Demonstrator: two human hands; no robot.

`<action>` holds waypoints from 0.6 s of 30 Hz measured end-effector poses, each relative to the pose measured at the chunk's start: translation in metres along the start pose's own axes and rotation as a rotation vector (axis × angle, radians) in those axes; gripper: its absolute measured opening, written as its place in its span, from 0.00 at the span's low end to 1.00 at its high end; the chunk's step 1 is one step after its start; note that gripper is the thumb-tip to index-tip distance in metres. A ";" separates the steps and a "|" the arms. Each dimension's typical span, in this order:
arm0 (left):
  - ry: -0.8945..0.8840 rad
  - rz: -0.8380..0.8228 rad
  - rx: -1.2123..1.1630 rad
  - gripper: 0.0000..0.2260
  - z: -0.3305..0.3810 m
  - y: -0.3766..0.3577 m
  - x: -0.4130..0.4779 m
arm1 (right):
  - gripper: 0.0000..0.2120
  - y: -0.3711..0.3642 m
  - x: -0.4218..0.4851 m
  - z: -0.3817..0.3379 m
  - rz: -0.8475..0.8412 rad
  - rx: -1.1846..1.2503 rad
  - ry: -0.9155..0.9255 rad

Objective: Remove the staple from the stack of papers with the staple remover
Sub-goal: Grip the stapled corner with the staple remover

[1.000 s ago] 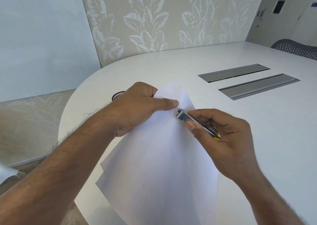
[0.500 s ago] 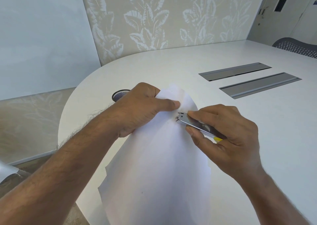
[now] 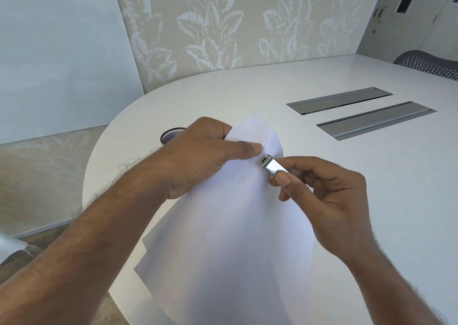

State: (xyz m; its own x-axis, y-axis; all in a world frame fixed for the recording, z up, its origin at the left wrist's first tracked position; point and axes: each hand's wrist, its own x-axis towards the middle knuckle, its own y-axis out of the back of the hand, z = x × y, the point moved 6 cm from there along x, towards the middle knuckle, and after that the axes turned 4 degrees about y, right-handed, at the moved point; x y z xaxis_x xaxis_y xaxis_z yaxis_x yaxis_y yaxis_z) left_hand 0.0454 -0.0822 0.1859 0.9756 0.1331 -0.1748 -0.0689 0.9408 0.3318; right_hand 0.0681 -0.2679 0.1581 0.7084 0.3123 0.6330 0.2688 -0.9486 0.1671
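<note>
Since half a second ago the right hand [image 3: 329,200] has turned the staple remover [image 3: 272,167] so its metal tip now points up and left at the corner of the stack of papers [image 3: 223,238], with the thumb on the tool's near side instead of the fingers lying flat over its top. Its fingers are closed around the shiny metal tool, whose tip sits just beside the left thumb on the top sheet. Whether the tip touches the paper, or where the staple is, cannot be told. The left hand [image 3: 205,156] pinches the upper corner of the stack, thumb pressed on top and fingers curled behind. The sheets fan out a little and hang down toward the camera over the white counter [image 3: 371,176]. A dark mesh cup [image 3: 171,135] peeks out behind the left hand, and two grey metal slots [image 3: 359,111] lie in the counter farther right.
</note>
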 end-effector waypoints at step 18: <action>-0.070 -0.017 -0.011 0.14 -0.001 -0.001 0.003 | 0.06 -0.002 0.005 0.002 -0.042 0.111 -0.117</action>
State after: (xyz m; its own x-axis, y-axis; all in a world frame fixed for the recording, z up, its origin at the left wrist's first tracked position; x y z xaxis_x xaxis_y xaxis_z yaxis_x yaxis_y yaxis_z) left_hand 0.0481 -0.0819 0.1841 0.9888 0.0956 -0.1149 -0.0543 0.9460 0.3195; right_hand 0.0722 -0.2641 0.1595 0.7640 0.3620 0.5341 0.3661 -0.9248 0.1032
